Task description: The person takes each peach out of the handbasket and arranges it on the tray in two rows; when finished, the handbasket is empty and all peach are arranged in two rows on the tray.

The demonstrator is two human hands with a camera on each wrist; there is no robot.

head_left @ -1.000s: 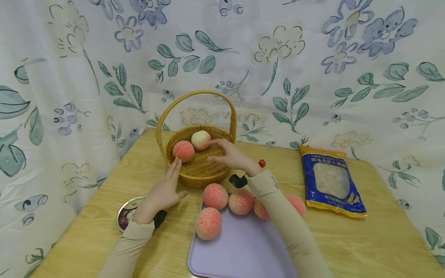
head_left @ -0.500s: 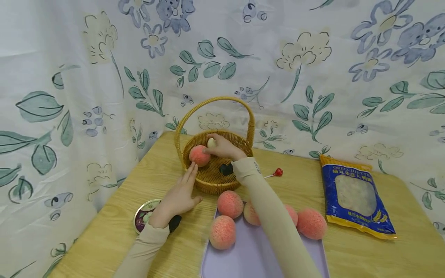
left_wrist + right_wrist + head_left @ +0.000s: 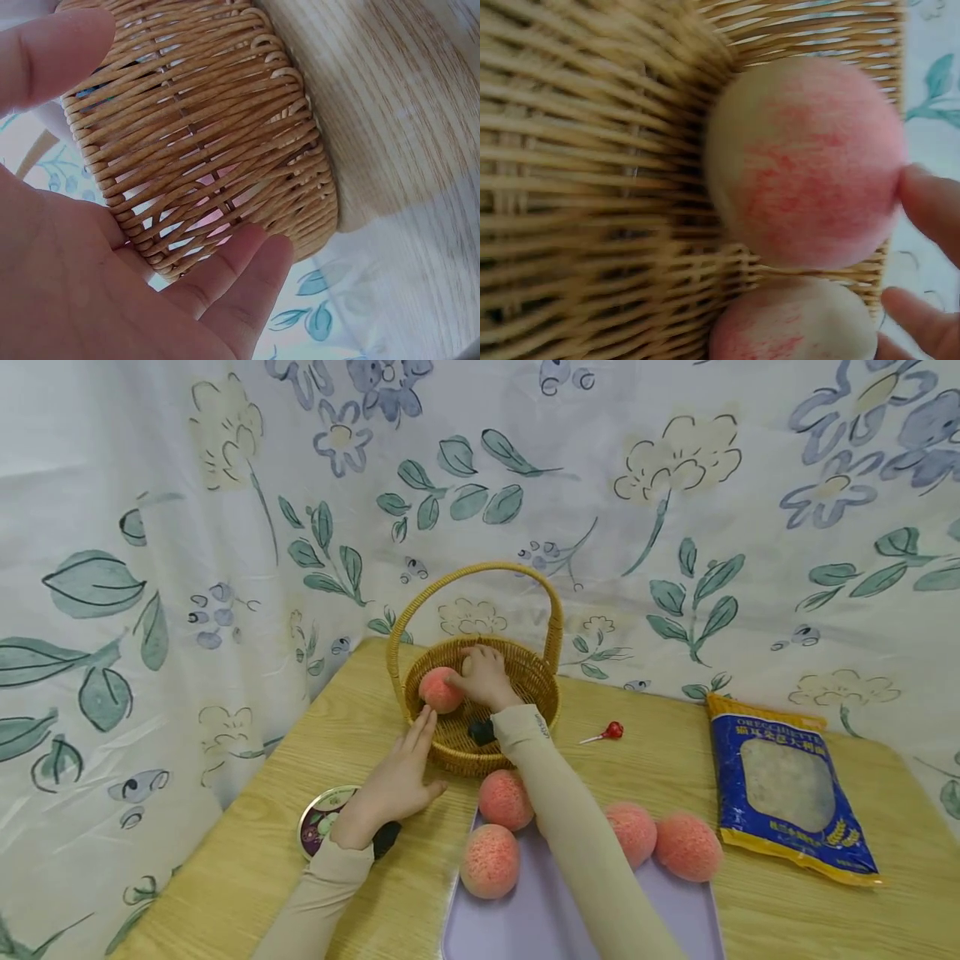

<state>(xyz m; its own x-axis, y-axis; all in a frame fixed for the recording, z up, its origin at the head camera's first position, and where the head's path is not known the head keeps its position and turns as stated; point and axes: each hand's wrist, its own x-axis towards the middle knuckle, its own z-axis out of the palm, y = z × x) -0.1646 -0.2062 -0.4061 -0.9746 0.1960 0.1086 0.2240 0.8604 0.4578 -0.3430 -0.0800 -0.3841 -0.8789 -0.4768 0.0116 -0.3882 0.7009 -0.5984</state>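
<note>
A wicker basket (image 3: 457,752) with a tall arched handle stands on the table. Inside it lie a pink peach (image 3: 441,691) and a paler peach (image 3: 795,330), which my right hand mostly hides in the head view. My right hand (image 3: 489,679) reaches in, its thumb against the pink peach (image 3: 810,161) and its fingers over the paler one, curled round neither as far as I see. Outside, my left hand (image 3: 396,779) lies with extended fingers touching the basket's near left side; in the left wrist view, fingertips rest on the basket weave (image 3: 202,142).
A lilac tray (image 3: 517,918) with several peaches (image 3: 490,862) stands in front of the basket. To the right are a red lollipop (image 3: 613,730) and a blue pasta bag (image 3: 787,785). A round tin (image 3: 318,822) sits partly under my left wrist. A floral curtain (image 3: 585,468) hangs behind.
My right hand has moved left and deeper into the basket, from beside the paler peach to over it, thumb now at the pink peach. The left hand stays at the basket. The head view has shifted.
</note>
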